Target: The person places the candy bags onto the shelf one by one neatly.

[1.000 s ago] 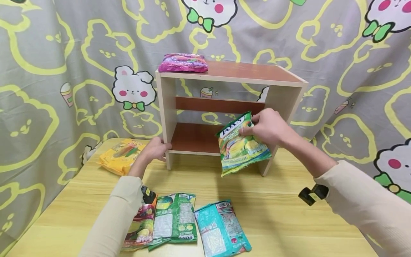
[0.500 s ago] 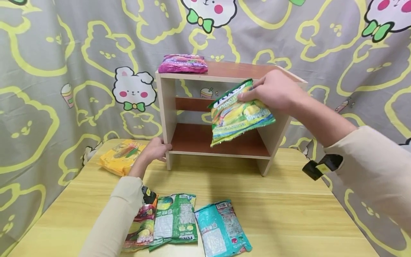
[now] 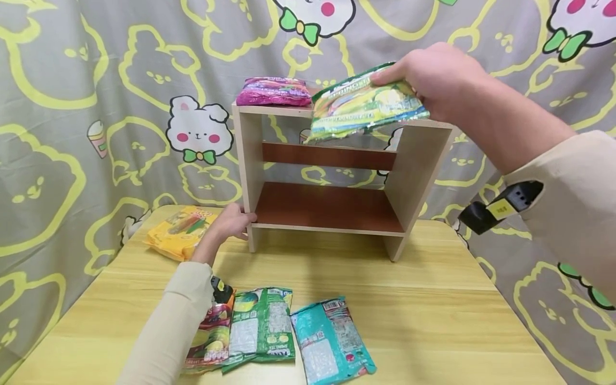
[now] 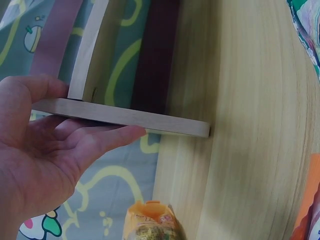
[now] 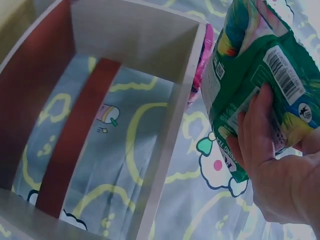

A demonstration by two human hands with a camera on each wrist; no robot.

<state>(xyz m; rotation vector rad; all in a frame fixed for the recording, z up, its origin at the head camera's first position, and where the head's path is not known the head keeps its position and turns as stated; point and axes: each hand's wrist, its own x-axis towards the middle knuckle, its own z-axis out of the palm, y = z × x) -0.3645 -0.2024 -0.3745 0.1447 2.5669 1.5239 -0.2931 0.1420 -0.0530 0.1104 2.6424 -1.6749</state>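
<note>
My right hand (image 3: 445,80) grips a green and yellow bag of candy (image 3: 366,107) by its upper right edge, thumb on the front. In the right wrist view the fingers spread across the bag's green back (image 5: 240,95), which carries a barcode. The bag is tilted and overlaps the top front edge of a small wooden shelf (image 3: 418,176) in the head view. At the shelf's lower left, my left hand (image 3: 233,220) holds the side panel (image 4: 125,116), thumb on the inner side and fingers along the outer face. A magenta candy bag (image 3: 274,92) lies on the shelf top's left end.
A yellow bag (image 3: 178,232) lies left of the shelf. Along the table's front are a red-orange bag (image 3: 212,337) partly behind the left sleeve, green packaging (image 3: 262,323) and a teal bag (image 3: 332,342). A patterned curtain (image 3: 144,69) hangs behind.
My right hand has lifted the green candy bag from before the shelf's lower board up to its top edge, tipping it flatter. My left hand has stayed on the side panel.
</note>
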